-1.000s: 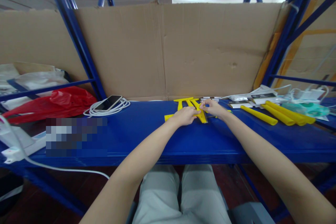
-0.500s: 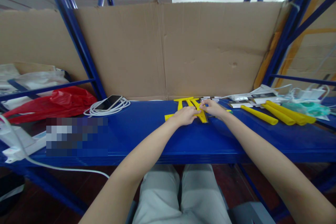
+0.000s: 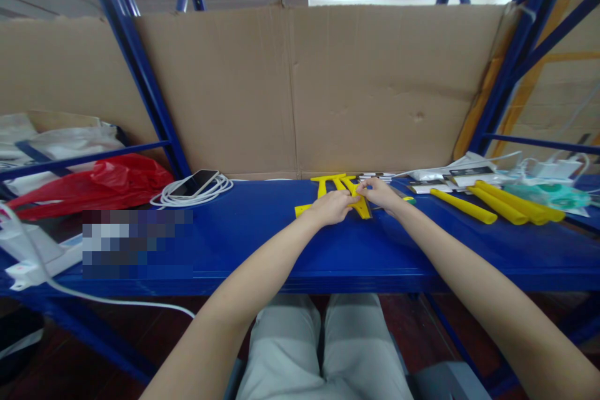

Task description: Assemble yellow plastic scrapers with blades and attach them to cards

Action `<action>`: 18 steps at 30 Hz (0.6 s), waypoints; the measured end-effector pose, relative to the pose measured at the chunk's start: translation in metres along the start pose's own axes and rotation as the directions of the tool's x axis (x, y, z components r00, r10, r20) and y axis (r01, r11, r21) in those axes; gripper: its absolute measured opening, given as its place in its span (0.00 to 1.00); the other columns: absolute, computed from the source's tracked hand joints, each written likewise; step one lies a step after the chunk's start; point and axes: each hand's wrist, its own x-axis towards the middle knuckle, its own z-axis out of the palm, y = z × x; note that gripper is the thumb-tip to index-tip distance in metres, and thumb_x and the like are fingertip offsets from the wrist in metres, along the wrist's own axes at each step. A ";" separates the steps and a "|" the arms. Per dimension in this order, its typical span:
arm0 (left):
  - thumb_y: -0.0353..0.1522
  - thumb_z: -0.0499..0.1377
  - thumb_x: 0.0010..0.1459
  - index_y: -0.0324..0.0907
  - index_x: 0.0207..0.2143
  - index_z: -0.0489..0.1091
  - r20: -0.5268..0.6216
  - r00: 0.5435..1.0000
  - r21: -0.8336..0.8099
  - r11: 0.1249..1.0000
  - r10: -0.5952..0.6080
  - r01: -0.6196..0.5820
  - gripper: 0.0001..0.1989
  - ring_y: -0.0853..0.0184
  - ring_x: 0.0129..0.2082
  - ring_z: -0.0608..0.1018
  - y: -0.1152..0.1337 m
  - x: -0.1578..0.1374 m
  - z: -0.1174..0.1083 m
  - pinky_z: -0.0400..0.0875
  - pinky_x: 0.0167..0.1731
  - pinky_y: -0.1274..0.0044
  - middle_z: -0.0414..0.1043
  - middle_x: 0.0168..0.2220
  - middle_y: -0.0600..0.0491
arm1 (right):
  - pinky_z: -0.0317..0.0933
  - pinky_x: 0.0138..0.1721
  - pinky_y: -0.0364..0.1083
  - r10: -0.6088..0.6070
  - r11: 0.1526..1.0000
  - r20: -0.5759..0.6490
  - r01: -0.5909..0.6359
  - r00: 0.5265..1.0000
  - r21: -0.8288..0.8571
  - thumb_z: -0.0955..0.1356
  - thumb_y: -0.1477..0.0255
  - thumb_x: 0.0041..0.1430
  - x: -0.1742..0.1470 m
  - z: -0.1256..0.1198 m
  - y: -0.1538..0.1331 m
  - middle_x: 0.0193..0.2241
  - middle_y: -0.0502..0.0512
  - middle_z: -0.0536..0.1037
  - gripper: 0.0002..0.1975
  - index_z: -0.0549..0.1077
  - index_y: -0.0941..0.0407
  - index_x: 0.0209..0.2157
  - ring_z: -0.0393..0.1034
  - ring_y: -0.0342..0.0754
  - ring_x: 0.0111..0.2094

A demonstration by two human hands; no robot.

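Observation:
Near the back middle of the blue shelf, my left hand is closed around a yellow T-shaped plastic piece with a dark strip along its right edge. My right hand pinches at the upper end of that same strip edge, its fingertips touching the piece close to my left thumb. Whatever small part lies between the right fingertips is hidden. Just behind my hands lie more yellow T-shaped pieces. The flat end of another yellow piece sticks out left of my left hand.
Several yellow tubes lie at the right, before small boxes and a green plastic bag. Left stand a phone on a coiled white cable, a red bag and a power strip. Cardboard walls the back.
Hardly anything differs: both hands keep their hold on the yellow piece, with only a slight shift of the right fingers and wrist.

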 end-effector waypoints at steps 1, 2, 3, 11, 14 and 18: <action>0.28 0.51 0.59 0.40 0.53 0.65 0.004 1.000 0.004 1.000 -0.005 0.005 0.19 0.61 0.46 0.73 0.000 0.000 0.000 0.67 0.45 0.72 0.71 0.43 0.44 | 0.61 0.41 0.43 0.006 1.000 0.003 -0.006 1.000 -0.005 0.64 0.76 0.47 0.000 0.000 -0.001 0.32 0.56 0.78 0.06 0.74 0.59 0.25 0.71 0.47 0.37; 0.28 0.51 0.59 0.40 0.53 0.65 0.007 1.000 0.007 1.000 -0.008 0.008 0.19 0.61 0.46 0.73 0.001 0.000 -0.001 0.67 0.45 0.72 0.71 0.43 0.45 | 0.61 0.41 0.44 0.011 1.000 0.003 -0.011 1.000 -0.014 0.64 0.76 0.48 -0.001 -0.001 -0.002 0.32 0.57 0.78 0.06 0.74 0.59 0.25 0.71 0.48 0.38; 0.28 0.51 0.59 0.40 0.53 0.65 0.009 1.000 0.009 1.000 -0.010 0.010 0.19 0.61 0.46 0.73 0.001 0.000 -0.001 0.67 0.45 0.72 0.71 0.43 0.45 | 0.61 0.41 0.44 0.012 1.000 0.005 -0.012 1.000 -0.026 0.64 0.76 0.48 -0.001 -0.001 -0.003 0.32 0.57 0.78 0.06 0.74 0.59 0.26 0.71 0.48 0.38; 0.28 0.51 0.59 0.40 0.54 0.64 0.019 1.000 0.014 1.000 -0.003 0.002 0.20 0.62 0.47 0.73 0.001 0.000 -0.001 0.66 0.46 0.72 0.71 0.44 0.44 | 0.61 0.43 0.45 -0.094 0.988 0.002 0.093 0.996 -0.123 0.64 0.75 0.49 -0.006 -0.006 -0.007 0.31 0.54 0.78 0.07 0.75 0.57 0.25 0.71 0.49 0.39; 0.28 0.50 0.59 0.41 0.53 0.65 0.024 1.000 0.022 1.000 0.004 -0.004 0.19 0.62 0.47 0.73 0.001 -0.001 -0.002 0.66 0.46 0.72 0.71 0.45 0.44 | 0.61 0.42 0.44 -0.100 0.990 0.004 0.100 0.995 -0.098 0.65 0.76 0.48 -0.005 -0.006 -0.007 0.31 0.54 0.78 0.06 0.74 0.57 0.24 0.71 0.48 0.38; 0.28 0.50 0.59 0.40 0.54 0.64 0.032 0.999 0.030 1.000 0.003 -0.004 0.20 0.62 0.47 0.73 0.002 -0.001 -0.003 0.66 0.45 0.73 0.71 0.44 0.44 | 0.60 0.43 0.44 -0.062 0.998 0.025 0.062 0.998 -0.009 0.64 0.78 0.47 -0.005 -0.006 -0.006 0.30 0.53 0.78 0.05 0.72 0.57 0.23 0.70 0.47 0.37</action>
